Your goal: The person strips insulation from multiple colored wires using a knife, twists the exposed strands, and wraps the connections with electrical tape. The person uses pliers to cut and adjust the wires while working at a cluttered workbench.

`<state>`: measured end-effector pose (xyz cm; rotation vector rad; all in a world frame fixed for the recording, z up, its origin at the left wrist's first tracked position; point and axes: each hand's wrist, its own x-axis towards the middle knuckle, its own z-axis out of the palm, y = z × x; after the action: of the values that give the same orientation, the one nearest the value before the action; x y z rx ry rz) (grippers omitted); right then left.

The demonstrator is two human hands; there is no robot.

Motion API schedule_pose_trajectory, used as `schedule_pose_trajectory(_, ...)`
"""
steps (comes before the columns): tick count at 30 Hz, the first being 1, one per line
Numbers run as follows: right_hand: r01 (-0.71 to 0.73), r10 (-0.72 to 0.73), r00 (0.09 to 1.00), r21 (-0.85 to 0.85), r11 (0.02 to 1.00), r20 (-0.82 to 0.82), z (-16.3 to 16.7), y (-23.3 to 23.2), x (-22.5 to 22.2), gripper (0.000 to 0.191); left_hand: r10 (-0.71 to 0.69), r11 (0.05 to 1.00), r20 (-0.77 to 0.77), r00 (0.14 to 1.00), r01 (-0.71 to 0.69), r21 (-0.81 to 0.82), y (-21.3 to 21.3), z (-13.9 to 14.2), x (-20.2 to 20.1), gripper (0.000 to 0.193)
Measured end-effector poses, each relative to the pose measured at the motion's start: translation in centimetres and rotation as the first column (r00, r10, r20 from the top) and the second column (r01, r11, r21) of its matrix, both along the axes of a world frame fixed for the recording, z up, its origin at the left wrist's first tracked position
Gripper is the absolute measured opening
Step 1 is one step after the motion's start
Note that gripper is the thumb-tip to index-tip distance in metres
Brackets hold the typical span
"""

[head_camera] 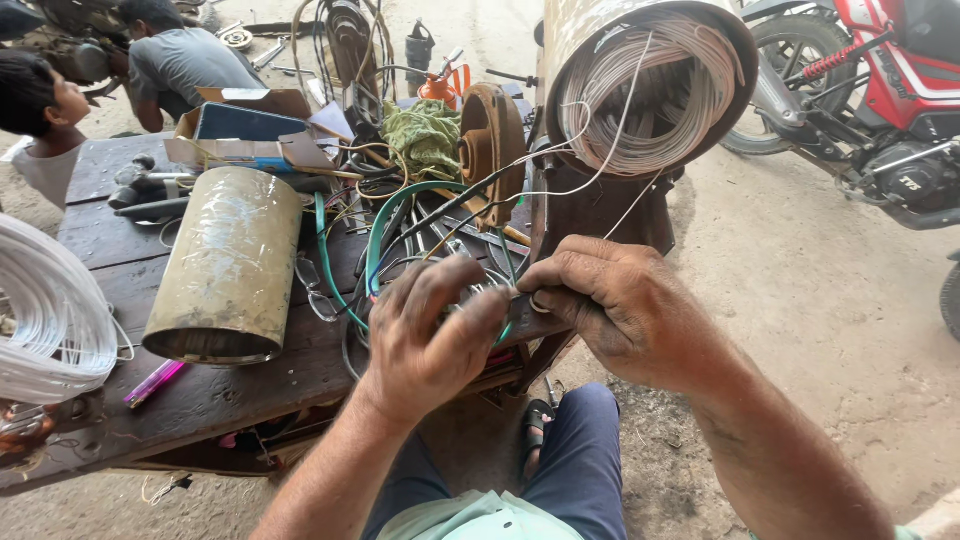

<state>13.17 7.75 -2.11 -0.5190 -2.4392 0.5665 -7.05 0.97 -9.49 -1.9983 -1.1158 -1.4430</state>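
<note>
Nearest, the right hand (620,305) pinches a thin white wire (610,150) between thumb and forefinger, its grip closed on it; the left hand (435,335) curls half-closed just beside, fingertips at the same spot, though whether it grips anything I cannot tell. The wire runs up to the winding inside the motor stator (650,85). On the dark tabletop (200,400), a metal cylinder (228,265), green cable (345,260) and tangled leads crowd the left. Beyond stands a red motorcycle (880,90).
</note>
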Motion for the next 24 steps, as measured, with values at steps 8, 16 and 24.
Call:
schedule_pose_trajectory(8,0.006,0.008,0.991,0.107,0.994,-0.133,-2.1,0.1,-0.4,0.015,-0.149,0.952,0.569,0.809,0.273,-0.138,-1.1,-0.2,1.8,0.007)
schedule_pose_trajectory(16,0.031,0.014,0.992,0.351,0.936,-0.127,-3.2,0.3,0.4,0.035,0.104,0.668,0.918,0.383,0.657,-0.350,1.5,0.6,1.3,0.010)
schedule_pose_trajectory(24,0.009,-0.010,1.000,0.250,0.968,0.004,-2.8,0.1,0.4,0.043,0.208,0.549,0.834,0.511,0.644,-0.532,1.0,2.4,0.6,0.014)
